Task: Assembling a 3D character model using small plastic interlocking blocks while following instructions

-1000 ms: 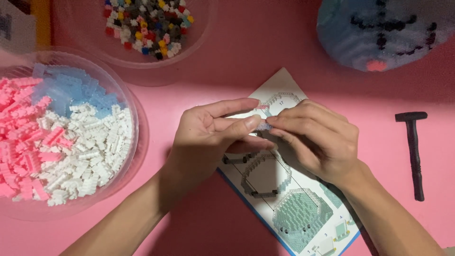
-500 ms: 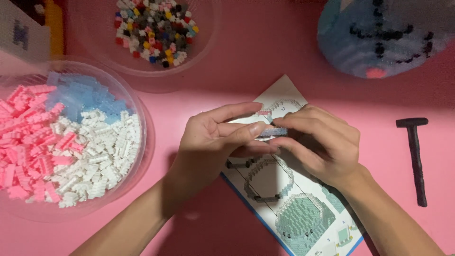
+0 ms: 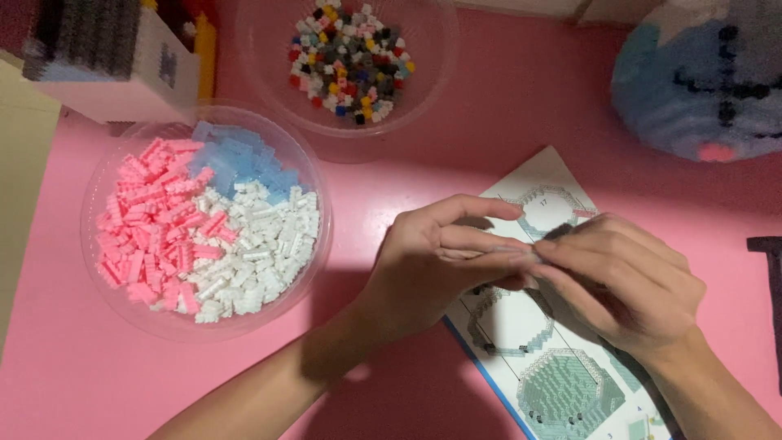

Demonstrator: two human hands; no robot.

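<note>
At centre frame, over the instruction sheet [image 3: 562,383] | your left hand [image 3: 440,261] and right hand [image 3: 627,281] pinched a tiny brick piece [image 3: 533,255] together, fingertips meeting | sorted-brick bowl [image 3: 122,314] sat left, within reach.

Single head-worn view, steeply downward and close over the pink table [image 3: 505,106]; no second view.

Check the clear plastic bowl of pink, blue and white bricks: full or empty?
Nearly full: the clear plastic bowl holds bricks heaped across most of its floor.
</note>
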